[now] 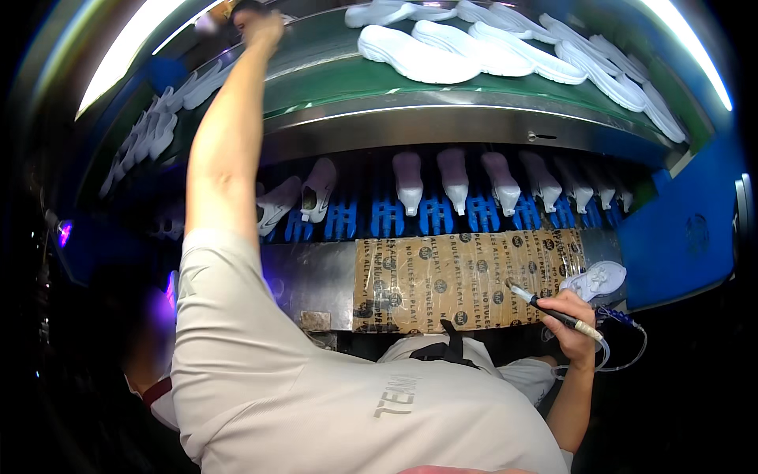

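My right hand (572,324), at the right of the frame, is wrapped around a thin brush tool (557,316). I hold it a bit like a pencil, I think so I can aim it well. Its tip points up and to the left, over the brown sheet (410,276) in the middle. I can't tell if the tip touches the sheet. A clear tube (606,353) bends in a loop beside my wrist, maybe so it won't pull on the tool.

My left hand (263,33) is far away, at the upper left of the frame, with my arm stretched over the green belt (316,87). It is small and blurry there, so I can't tell if it is wide or narrow, or if it holds something.

One white shoe (594,282) with laces lies just past my right hand, in easy reach. More shoes (409,182) stand in a row across the middle, by the blue racks (387,217). The racks seem to keep them apart. White soles (418,55) lie on the belt at the top, some leaning on others.

The brown sheet has dark words and round marks all over, and shiny clear stuff on top, maybe to keep it clean. My pale shirt (355,442) has grey letters on the front and sleeve. The blue panel (663,229) at the right has a dim round mark, too faint to read.
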A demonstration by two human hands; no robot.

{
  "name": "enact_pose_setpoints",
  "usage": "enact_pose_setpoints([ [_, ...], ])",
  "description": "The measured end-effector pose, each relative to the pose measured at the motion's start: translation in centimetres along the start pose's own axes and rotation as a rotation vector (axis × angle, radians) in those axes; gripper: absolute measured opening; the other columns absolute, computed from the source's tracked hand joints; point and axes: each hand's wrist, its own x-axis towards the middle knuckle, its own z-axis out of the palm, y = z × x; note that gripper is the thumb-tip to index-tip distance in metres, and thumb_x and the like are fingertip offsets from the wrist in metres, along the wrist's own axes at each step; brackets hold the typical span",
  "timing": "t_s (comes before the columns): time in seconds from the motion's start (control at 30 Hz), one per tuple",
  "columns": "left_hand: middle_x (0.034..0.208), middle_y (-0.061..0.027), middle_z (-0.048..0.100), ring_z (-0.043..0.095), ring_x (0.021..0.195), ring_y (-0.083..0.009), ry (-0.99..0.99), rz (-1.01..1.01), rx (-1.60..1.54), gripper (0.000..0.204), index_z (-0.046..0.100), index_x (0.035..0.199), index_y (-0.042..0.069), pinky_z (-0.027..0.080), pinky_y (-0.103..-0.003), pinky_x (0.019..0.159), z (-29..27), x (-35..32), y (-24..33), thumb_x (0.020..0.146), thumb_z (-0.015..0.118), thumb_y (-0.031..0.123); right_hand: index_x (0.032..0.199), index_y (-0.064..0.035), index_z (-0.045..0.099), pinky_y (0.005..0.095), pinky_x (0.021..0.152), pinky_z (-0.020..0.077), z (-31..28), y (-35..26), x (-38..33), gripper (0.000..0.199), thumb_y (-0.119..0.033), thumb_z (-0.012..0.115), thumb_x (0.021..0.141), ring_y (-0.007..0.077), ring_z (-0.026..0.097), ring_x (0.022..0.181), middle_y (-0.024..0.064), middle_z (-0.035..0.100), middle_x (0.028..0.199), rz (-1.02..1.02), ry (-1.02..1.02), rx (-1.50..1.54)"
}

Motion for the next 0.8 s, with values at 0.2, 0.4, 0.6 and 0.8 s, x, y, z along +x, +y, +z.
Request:
enact_pose_setpoints([
  [0.2,0.158,-0.0362,0.029,0.029,0.145,-0.0559,0.301,-0.686,0.816,0.080,0.036,0.159,0.016,0.021,-0.079,0.110,-19.7,5.5,-23.2,0.090,0.061,0.048,0.109,-0.0003,0.078,0.0304,0.068,0.0469,11.5,3.0,-0.7,0.028,-0.002,0.079,0.081,0.0203,0.061,0.075,0.0099,0.069,0.085,-0.011,0.059,0.349],
  [0.4,0.131,-0.0321,0.064,0.062,0.122,-0.0483,0.036,-0.154,0.709,0.085,0.056,0.131,-0.009,0.048,-0.054,0.104,-18.1,3.8,-33.7,0.087,0.064,0.063,0.113,-0.0008,0.077,0.0301,0.071,0.0483,9.7,3.1,-1.0,0.031,0.001,0.076,0.082,0.0194,0.062,0.077,0.0094,0.070,0.086,0.044,0.072,0.320],
  [0.6,0.113,-0.0334,0.069,0.065,0.111,-0.0491,0.432,-0.074,0.500,0.086,0.066,0.112,-0.012,0.050,-0.053,0.098,-19.2,-4.6,-32.1,0.080,0.071,0.067,0.116,-0.0010,0.076,0.0308,0.077,0.0518,9.5,2.6,-0.4,0.031,0.001,0.073,0.085,0.0220,0.066,0.086,0.0119,0.073,0.099,0.090,0.070,0.326],
  [0.8,0.137,-0.0276,0.057,0.060,0.121,-0.0416,0.278,-0.051,-1.323,0.065,0.051,0.139,-0.008,0.048,-0.058,0.107,-18.1,-21.3,-17.8,0.096,0.068,0.036,0.114,-0.0006,0.075,0.0244,0.077,0.0524,10.2,5.3,-1.8,0.024,-0.003,0.070,0.091,0.0096,0.066,0.089,0.0066,0.075,0.105,0.286,0.316,0.606],
])
